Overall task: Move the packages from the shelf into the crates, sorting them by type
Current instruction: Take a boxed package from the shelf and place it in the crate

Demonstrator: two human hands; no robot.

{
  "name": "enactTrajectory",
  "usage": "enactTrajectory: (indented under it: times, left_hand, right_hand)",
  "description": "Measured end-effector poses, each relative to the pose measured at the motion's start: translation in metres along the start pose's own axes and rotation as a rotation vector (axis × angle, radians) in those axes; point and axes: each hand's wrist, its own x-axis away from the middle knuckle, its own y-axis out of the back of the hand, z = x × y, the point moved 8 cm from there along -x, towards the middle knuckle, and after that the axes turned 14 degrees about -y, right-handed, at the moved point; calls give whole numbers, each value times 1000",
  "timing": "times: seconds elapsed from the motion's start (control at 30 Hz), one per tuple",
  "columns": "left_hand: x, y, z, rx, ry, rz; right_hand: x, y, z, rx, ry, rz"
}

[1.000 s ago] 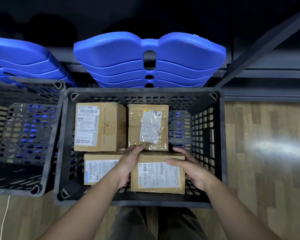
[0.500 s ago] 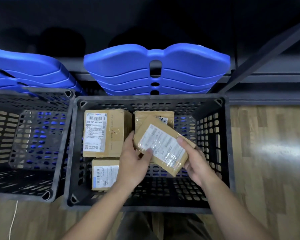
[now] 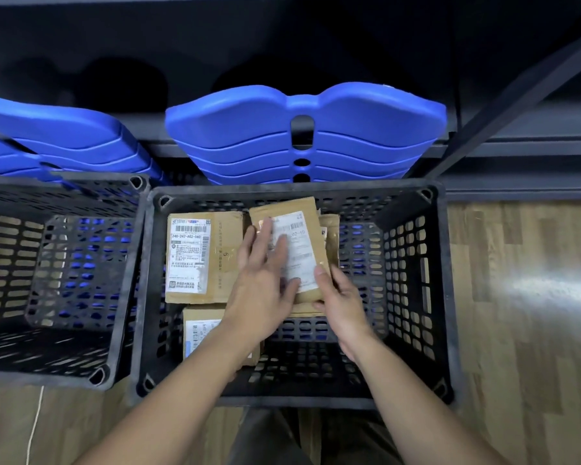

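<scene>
A black perforated crate [image 3: 447, 297] stands on the floor in front of me. In it lie a large cardboard box [image 3: 227, 260] at the back left and a smaller box [image 3: 198, 325] at the front left. A small flat cardboard box [image 3: 292, 209] with a white label lies tilted on top of another box [image 3: 331, 229] at the back middle. My left hand [image 3: 262, 283] rests flat on its label, fingers spread. My right hand [image 3: 339, 297] grips its near right corner.
A second black crate [image 3: 121, 280] stands to the left, touching the first, with no packages visible in it. Stacked blue plastic pieces [image 3: 302, 135] sit on the low dark shelf behind both crates. A slanted shelf post [image 3: 517, 95] rises at the right. The floor is wood.
I lifted the small box from the crate's front right, turned it, and carried it back onto the box at the back middle. My left hand went from gripping it to lying flat on top.
</scene>
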Motion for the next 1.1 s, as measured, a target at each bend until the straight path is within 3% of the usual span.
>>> enactTrajectory:
  times: [0.23,0.33,0.43,0.6,0.9,1.03,1.1]
  left_hand:
    - [-4,-13,15,-389,-16,450]
    - [-2,-16,28,-410,6,506]
    - [-2,-16,35,-382,-1,492]
    - [-3,-18,36,-370,-16,465]
    - [-7,-17,24,-244,-11,400]
    - [-13,2,5,45,-78,89]
    - [-12,5,5,202,-21,-45]
  right_hand:
    - [-9,-25,-5,368,38,-35]
    - [-6,-25,2,490,63,-41]
    - [-10,-26,7,565,79,-35]
    - [-12,-23,11,491,76,-5]
    - [-11,-22,11,64,-53,147]
    - [-4,-7,9,-57,-27,186]
    - [3,6,12,-105,15,200]
